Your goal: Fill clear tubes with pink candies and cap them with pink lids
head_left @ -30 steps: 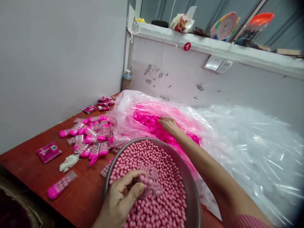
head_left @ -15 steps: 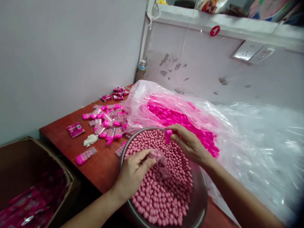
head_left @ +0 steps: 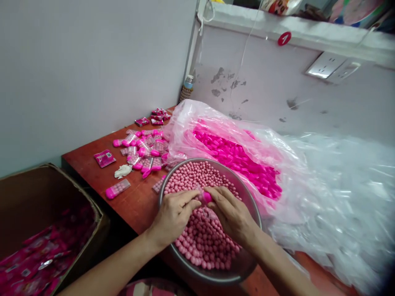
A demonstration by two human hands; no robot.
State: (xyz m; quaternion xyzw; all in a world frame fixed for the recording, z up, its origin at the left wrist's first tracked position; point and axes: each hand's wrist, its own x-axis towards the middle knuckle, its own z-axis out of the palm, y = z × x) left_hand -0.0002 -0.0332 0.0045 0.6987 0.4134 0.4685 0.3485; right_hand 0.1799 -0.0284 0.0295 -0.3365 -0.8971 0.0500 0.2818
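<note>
Both my hands meet over a round metal bowl [head_left: 247, 196] full of small pink balls [head_left: 203, 242]. My left hand [head_left: 174, 213] is closed around a small clear container filled with balls, mostly hidden by my fingers. My right hand [head_left: 230, 213] pinches a bright pink cap [head_left: 207, 197] against the container's end. Behind the bowl lies an open clear plastic bag [head_left: 185, 119] holding a heap of bright pink caps [head_left: 243, 160]. Left of the bowl, several filled, capped containers [head_left: 145, 150] lie on the red-brown table [head_left: 132, 205].
A brown cardboard box [head_left: 77, 193] at lower left holds pink packets. Loose pink packets [head_left: 105, 158], a single filled container [head_left: 117, 189] and a white crumpled scrap [head_left: 122, 171] lie on the table. A large clear plastic sheet [head_left: 339, 197] covers the right side. A small bottle [head_left: 187, 87] stands in the corner.
My right hand left the bag of caps with one pink cap and came down to the container in my left hand. The view shifted, bringing the cardboard box in.
</note>
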